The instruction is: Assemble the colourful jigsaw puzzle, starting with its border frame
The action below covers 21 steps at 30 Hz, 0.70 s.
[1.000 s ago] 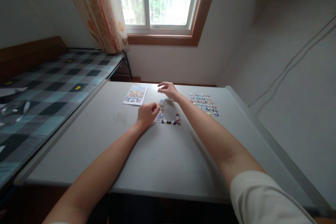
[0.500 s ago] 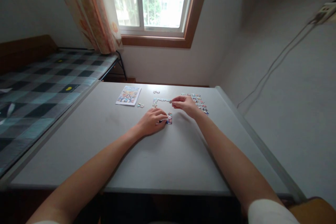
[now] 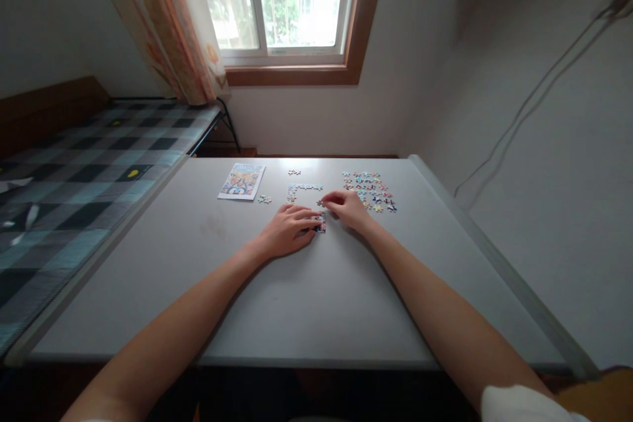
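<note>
We find the right hand pinching what appears to be one small piece at the right side of the partial puzzle frame, just beyond the near edge, where the left hand rests, fingers extended.

Single head view: from above near side of table, facing forward and down; puzzle mid-distance, window beyond.

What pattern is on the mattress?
The mattress has black and grey checks, clearest in the head view.
</note>
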Each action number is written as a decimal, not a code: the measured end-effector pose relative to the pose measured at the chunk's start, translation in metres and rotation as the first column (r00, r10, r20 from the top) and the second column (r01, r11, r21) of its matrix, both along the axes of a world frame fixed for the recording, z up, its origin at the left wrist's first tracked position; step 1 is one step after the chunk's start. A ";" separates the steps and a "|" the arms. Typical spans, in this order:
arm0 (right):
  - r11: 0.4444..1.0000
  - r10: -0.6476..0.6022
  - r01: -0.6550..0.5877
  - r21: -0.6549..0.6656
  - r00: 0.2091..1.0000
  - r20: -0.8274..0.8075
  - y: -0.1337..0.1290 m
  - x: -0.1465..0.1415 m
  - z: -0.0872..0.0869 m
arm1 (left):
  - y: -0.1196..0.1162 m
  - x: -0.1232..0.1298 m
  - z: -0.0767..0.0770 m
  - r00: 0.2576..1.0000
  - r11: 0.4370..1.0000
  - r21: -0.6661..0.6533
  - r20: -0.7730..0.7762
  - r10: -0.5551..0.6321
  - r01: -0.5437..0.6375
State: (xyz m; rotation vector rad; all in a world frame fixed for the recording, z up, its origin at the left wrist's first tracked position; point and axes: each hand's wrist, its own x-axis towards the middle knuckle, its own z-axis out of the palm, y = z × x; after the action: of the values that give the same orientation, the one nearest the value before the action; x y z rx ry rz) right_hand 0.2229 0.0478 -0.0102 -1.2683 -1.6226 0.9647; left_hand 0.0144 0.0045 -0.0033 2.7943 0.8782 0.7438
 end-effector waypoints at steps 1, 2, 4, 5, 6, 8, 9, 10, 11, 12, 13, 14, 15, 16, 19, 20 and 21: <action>1.000 0.006 -0.007 0.015 1.000 0.025 0.000 -0.001 -0.002 | 0.000 0.000 0.000 1.000 1.000 -0.005 -0.010 0.004 -0.004; 1.000 0.009 -0.011 0.028 0.999 0.046 0.001 -0.001 -0.003 | 0.000 0.000 -0.001 1.000 1.000 -0.011 -0.019 0.003 -0.003; 0.999 0.014 -0.018 0.049 0.997 0.077 0.001 0.000 -0.005 | 0.000 -0.001 -0.001 1.000 1.000 -0.023 -0.029 -0.002 0.002; 0.998 0.017 -0.022 0.056 0.996 0.087 0.001 0.000 -0.006 | 0.000 -0.001 -0.001 0.999 1.000 -0.029 -0.034 -0.007 0.006; 0.998 0.021 -0.027 0.061 0.995 0.095 0.001 0.001 -0.006 | 0.000 -0.002 -0.001 0.999 0.999 -0.034 -0.039 -0.012 0.010; 0.997 0.031 -0.039 0.068 0.993 0.112 0.001 0.002 -0.006 | 0.000 -0.002 0.000 0.999 0.999 -0.040 -0.047 -0.018 0.016; 0.996 0.035 -0.044 0.073 0.992 0.122 0.001 0.002 -0.005 | 0.001 -0.002 0.000 0.999 0.999 -0.043 -0.050 -0.019 0.017; 0.996 0.040 -0.050 0.077 0.990 0.133 0.000 0.002 -0.005 | 0.000 -0.002 0.000 0.998 0.999 -0.047 -0.054 -0.018 0.016; 0.995 0.046 -0.058 0.079 0.988 0.144 0.000 0.002 -0.004 | 0.000 -0.002 0.001 0.998 0.999 -0.050 -0.056 -0.018 0.015; 0.994 0.054 -0.068 0.081 0.986 0.156 0.000 0.002 -0.003 | 0.000 -0.002 0.001 0.998 0.999 -0.052 -0.058 -0.017 0.014; 0.994 0.060 -0.074 0.082 0.984 0.165 -0.001 0.002 -0.002 | 0.000 -0.002 0.001 0.998 0.998 -0.054 -0.058 -0.016 0.013; 0.994 0.063 -0.078 0.082 0.983 0.174 -0.001 0.001 -0.001 | 0.000 -0.002 0.001 0.998 0.998 -0.054 -0.056 -0.015 0.012; 0.994 0.063 -0.079 0.081 0.981 0.181 -0.002 0.001 -0.001 | 0.000 -0.002 0.001 0.999 0.999 -0.053 -0.052 -0.013 0.011; 0.994 0.059 -0.076 0.081 0.980 0.188 -0.002 0.001 0.000 | 0.001 -0.002 0.000 0.999 0.999 -0.051 -0.048 -0.012 0.009; 0.994 0.043 -0.063 0.085 0.976 0.214 -0.003 0.000 0.002 | 0.001 -0.002 -0.001 0.999 0.999 -0.051 -0.039 -0.009 0.007; 0.994 0.039 -0.061 0.088 0.973 0.226 -0.004 -0.001 0.003 | 0.001 -0.002 -0.001 0.999 0.999 -0.052 -0.037 -0.010 0.008; 0.994 0.035 -0.058 0.092 0.971 0.237 -0.004 -0.001 0.003 | 0.001 -0.001 -0.001 0.999 0.999 -0.053 -0.035 -0.011 0.009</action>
State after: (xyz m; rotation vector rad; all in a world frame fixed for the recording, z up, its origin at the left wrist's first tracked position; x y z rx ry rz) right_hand 0.2222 0.0437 -0.0071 -1.3209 -1.8661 0.7745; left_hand 0.0130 0.0057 -0.0042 2.7719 0.8752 0.6622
